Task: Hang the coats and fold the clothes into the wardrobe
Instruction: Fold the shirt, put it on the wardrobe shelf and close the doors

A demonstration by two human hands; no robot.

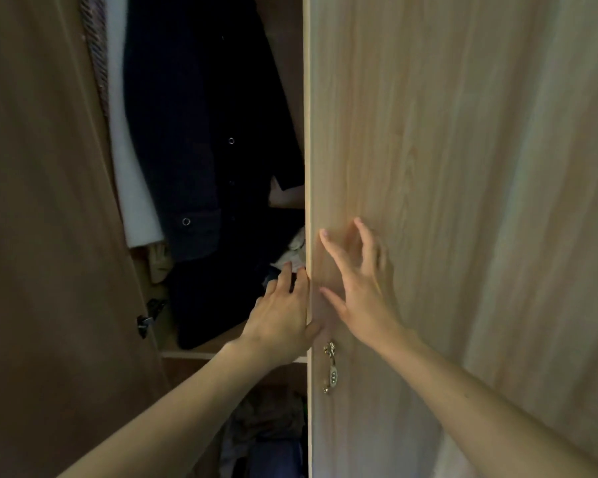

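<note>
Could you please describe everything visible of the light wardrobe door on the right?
The wardrobe door is pale wood-grain laminate, upright, its edge bordering the open compartment. An ornate brass handle hangs near that edge. The left hand grips the edge above the handle; the right hand touches its front face with spread fingertips.

Two slender bare forearms (187, 401), bare left hand (280, 322) and right hand (359, 291), short nails.

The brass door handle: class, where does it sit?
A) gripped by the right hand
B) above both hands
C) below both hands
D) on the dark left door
C: the brass handle hangs on the light door below the left hand and the right hand, and neither grips it.
</note>
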